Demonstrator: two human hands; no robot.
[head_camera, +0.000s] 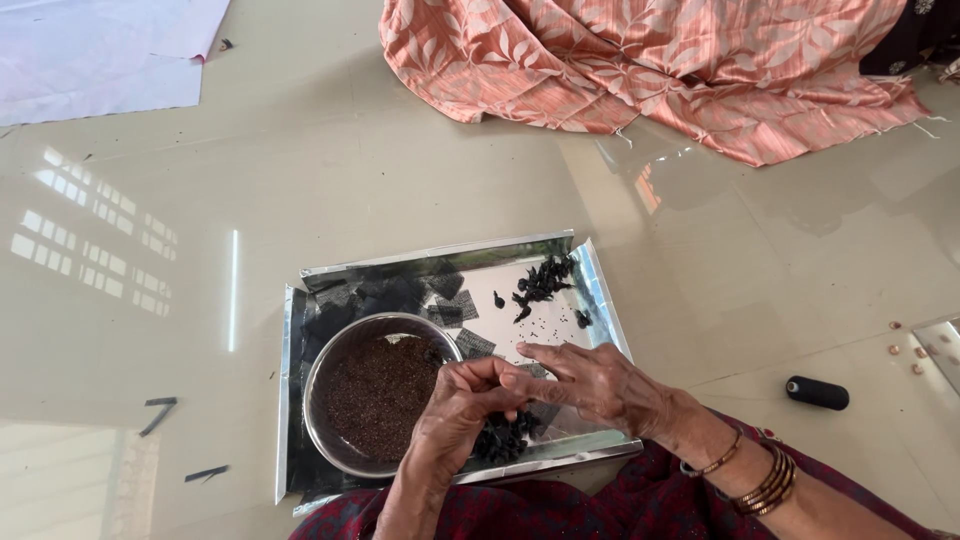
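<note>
A shiny silver tray lies on the floor in front of me. In it stands a steel bowl filled with dark brown seeds. My left hand and my right hand meet over the tray's near right part, fingertips pinched together on a small black piece of cloth. Under my hands lies a heap of small black bundles. A second heap of black bundles lies at the tray's far right. Black net squares lie at the tray's far left.
An orange leaf-patterned cloth is spread at the far right. A white sheet lies far left. A black thread spool rests on the glossy floor to my right. Black scraps lie to the left.
</note>
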